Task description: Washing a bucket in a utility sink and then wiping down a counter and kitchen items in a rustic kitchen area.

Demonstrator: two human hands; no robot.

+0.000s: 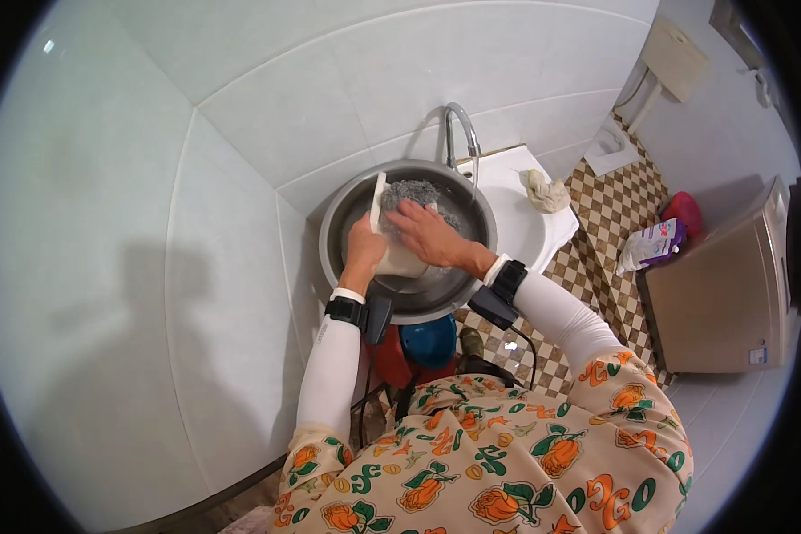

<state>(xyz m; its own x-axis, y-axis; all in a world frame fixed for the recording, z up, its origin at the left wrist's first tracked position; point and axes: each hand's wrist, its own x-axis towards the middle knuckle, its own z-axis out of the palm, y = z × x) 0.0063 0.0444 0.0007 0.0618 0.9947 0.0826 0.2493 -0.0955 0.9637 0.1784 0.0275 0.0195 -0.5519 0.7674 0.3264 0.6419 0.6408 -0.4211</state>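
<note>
Left hand [364, 249] is clamped on a flat white slab [400, 259] within the round metal basin [449, 289]; fuzzy grey wad [409, 190] is partly covered there by right hand [429, 236], fingers slightly apart.

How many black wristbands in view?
2: one black wristband around the left white sleeve, another around the right white sleeve. Both show plainly; I see no others.

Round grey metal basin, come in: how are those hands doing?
Left fingers gripping off-white flat board. Right fingers extended at fuzzy grey clump. Board in basin. Curved silver tap clear of both hands.
</note>
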